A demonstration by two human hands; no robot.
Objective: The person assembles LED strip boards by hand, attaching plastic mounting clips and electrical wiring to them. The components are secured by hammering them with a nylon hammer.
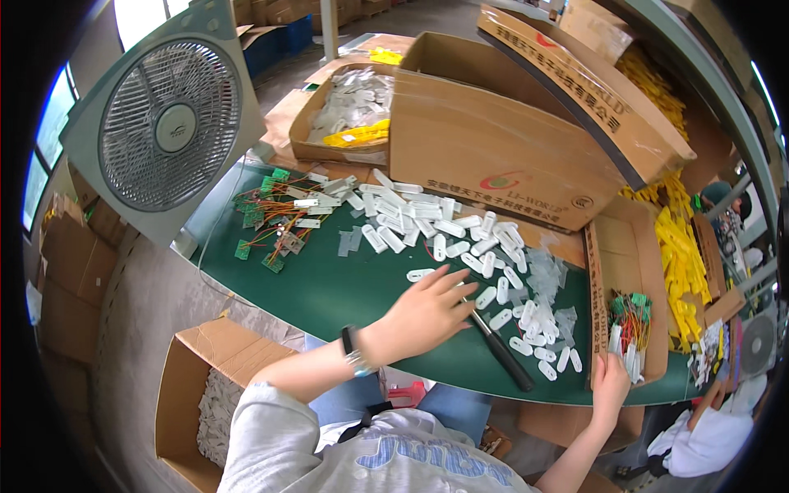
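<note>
My left hand [431, 311] is over the green table with its fingers stretched out and apart. Beneath and beside its fingers lies a tool with a black handle [508, 361] and a thin metal shaft. A white oval plastic case [420, 275] lies just beyond the fingers. My right hand [611, 380] is at the near edge of a shallow cardboard box [620, 246], fingers closed together; what they hold is hidden. Green circuit boards with red and yellow wires [631, 316] sit in that box, above the hand. Many white plastic cases [427, 209] are heaped across the table.
Wired circuit boards [267, 209] are piled at the table's far left, near a large fan [171, 123]. Behind the cases stands a big cardboard carton [493, 148]. Clear plastic pieces [544, 275] lie at the right. An open box of white parts [185, 403] stands lower left.
</note>
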